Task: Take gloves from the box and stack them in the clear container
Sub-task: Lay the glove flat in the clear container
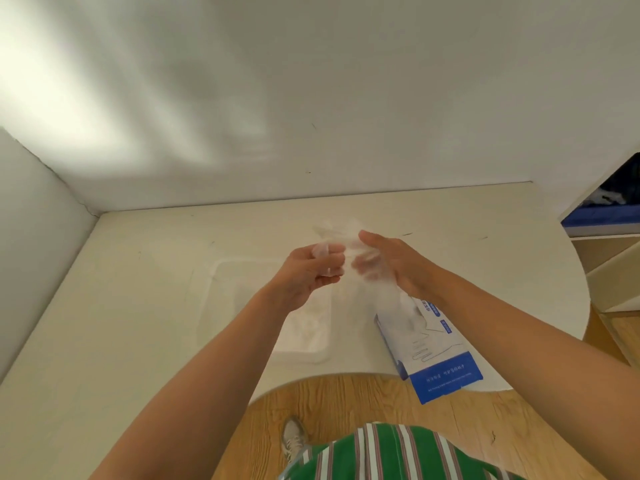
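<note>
Left hand [311,271]: fingers curled, pinching one end of a thin clear plastic glove [346,237].
Right hand [394,263]: fingers straight, flat against the glove.
Glove: held between both hands, above the cream table [138,306].
Clear plastic container [221,275]: on the table under the left hand.
Blue-and-white cardboard box [440,362]: just right of the container.

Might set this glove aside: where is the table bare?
Bare table lies left of the container up to the side wall, and behind it up to the back wall. Crowded at front right, where the box sits beside the container.
</note>
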### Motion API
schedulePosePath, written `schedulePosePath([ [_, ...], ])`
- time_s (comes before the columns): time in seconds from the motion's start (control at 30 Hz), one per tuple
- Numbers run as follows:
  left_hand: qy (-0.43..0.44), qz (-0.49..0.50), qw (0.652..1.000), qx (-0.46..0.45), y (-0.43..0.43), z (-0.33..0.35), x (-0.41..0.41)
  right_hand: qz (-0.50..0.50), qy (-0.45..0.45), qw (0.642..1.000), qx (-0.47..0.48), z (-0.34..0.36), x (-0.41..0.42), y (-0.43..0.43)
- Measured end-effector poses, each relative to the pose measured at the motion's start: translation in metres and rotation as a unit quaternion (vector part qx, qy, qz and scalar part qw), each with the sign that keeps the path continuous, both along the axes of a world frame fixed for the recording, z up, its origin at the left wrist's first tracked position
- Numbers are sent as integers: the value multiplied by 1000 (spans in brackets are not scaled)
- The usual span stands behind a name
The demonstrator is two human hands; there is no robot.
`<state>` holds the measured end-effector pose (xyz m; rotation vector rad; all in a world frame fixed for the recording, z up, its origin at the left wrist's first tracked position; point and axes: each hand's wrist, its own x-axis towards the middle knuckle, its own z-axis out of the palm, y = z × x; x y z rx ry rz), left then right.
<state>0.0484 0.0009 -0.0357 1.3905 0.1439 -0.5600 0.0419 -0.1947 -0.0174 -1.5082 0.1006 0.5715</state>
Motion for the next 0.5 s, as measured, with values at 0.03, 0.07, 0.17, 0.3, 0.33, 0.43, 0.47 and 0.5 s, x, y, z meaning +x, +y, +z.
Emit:
schedulePosePath([
  [0.03, 0, -14, 1000, 6, 9, 1, -2, -1, 10, 1000, 2, 1, 2, 5],
  [0.07, 0, -27, 1000, 12, 19, 0, -4, -9, 12, 1000, 3, 0, 3, 10],
  [0.17, 31, -101, 994, 35, 52, 5, -12, -40, -4, 999, 5, -3, 9, 29],
  [0.3, 104, -176, 979, 4, 94, 10, -19, -12, -31, 999, 21, -5, 18, 55],
  [0.33, 112, -151, 982, -9, 103, 10, -18, 19, -36, 999, 4, -4, 18, 64],
  [0.43, 78, -71, 994, 27, 113, 11, -13, 108, -43, 991, -62, -1, 18, 87],
  [0.47, 54, -61, 995, 53, 114, 11, -13, 126, -43, 988, -79, 0, 18, 95],
  [0.5, 32, -57, 995, 78, 116, 10, -12, 135, -43, 985, -94, 0, 19, 103],
])
